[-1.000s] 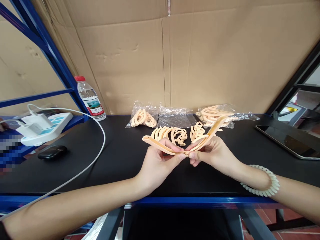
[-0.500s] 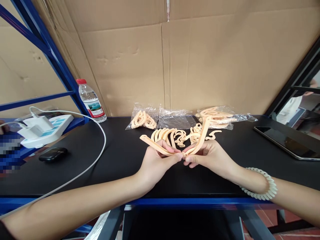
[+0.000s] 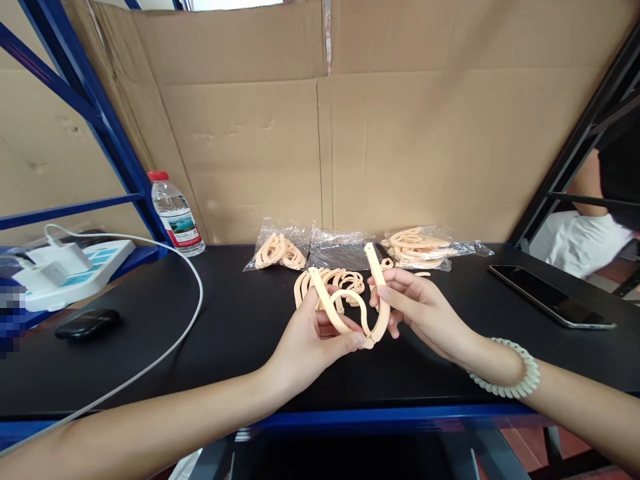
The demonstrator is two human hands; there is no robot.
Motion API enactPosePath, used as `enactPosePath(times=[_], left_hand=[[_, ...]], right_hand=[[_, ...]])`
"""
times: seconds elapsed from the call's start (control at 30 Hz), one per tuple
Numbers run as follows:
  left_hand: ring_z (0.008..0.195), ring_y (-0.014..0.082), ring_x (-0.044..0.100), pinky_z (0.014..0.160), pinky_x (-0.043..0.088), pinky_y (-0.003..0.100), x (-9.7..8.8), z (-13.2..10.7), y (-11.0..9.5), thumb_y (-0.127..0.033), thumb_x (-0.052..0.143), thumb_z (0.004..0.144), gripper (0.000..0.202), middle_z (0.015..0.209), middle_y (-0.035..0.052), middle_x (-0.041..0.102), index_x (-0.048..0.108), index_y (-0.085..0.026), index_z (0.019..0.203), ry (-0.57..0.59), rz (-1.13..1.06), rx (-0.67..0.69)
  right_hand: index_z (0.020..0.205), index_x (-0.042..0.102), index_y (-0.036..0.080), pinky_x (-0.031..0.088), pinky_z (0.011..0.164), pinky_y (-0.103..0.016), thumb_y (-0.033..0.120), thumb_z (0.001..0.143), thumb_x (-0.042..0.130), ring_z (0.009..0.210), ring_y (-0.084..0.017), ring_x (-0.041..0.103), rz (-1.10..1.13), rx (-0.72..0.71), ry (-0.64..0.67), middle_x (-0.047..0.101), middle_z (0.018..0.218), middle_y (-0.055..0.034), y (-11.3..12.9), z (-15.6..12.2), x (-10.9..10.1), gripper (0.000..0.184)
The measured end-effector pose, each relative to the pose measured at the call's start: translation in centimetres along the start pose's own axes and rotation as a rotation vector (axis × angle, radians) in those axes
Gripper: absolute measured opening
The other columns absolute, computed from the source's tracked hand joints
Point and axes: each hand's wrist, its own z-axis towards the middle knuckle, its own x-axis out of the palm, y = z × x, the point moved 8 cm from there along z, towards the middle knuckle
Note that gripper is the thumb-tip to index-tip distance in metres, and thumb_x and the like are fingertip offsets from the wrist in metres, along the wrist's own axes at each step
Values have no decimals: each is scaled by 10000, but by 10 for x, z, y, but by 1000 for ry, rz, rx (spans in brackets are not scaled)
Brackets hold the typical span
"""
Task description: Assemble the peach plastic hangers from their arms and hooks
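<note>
Between my two hands is a pale wood-coloured curved piece (image 3: 336, 313), its arms rising in a V with a thinner curl (image 3: 361, 305) inside. My left hand (image 3: 320, 340) pinches the left arm and the bottom joint between thumb and fingers. On the other side, my right hand (image 3: 415, 300) grips the right arm between thumb and fingertips. Just behind lie several loose curved pieces (image 3: 303, 285) of the same colour on the black tabletop, partly hidden by my hands and the held piece.
Clear plastic bags with more curved pieces, one at left (image 3: 280, 252) and one at right (image 3: 420, 247), lie before the cardboard wall (image 3: 240, 153). A water bottle (image 3: 177, 217), power strip (image 3: 107, 263), black case (image 3: 87, 324) and white cable (image 3: 200, 293) are left; a phone (image 3: 550, 297) and a person (image 3: 583, 233) are right.
The held piece has turned so its arms stand more upright and closer together, the inner curl now showing. My right hand has moved up along the right arm. The view has tilted slightly upward.
</note>
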Motion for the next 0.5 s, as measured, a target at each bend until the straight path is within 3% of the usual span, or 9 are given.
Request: enactPosePath(times=[0.1, 0.27, 0.4, 0.5], left_hand=[[750, 170, 711, 746, 573, 328, -5, 1, -2, -138, 794, 681, 773, 795, -8, 710, 345, -213, 1305, -21, 12, 21], [675, 149, 700, 678, 601, 345, -15, 2, -1, -114, 824, 615, 1016, 977, -10, 624, 217, -299, 1409, -71, 30, -16], [617, 161, 712, 670, 587, 344, -17, -6, 10, -155, 769, 685, 1082, 855, -60, 591, 57, -335, 1479, -54, 51, -92], [581, 146, 690, 630, 568, 313, -16, -14, 17, -178, 723, 712, 949, 788, -83, 533, 163, -310, 1467, -9, 163, -115]], right_hand=[[1078, 553, 203, 508, 473, -199, 342, 800, 725, 591, -108, 596, 21, 24, -55, 632, 762, 6, -1, -1, -8, 355], [1457, 210, 303, 523, 501, -223, 225, 759, 756, 543, -110, 602, 86, 191, -73, 658, 754, 30, -17, -15, -21, 889], [1499, 96, 320, 553, 548, -230, 255, 783, 757, 577, -112, 626, 66, 288, -68, 671, 769, 17, -25, -39, -30, 976], [1496, 93, 309, 572, 552, -236, 295, 771, 776, 588, -119, 642, -18, 296, -92, 675, 776, 17, -25, -51, -39, 995]])
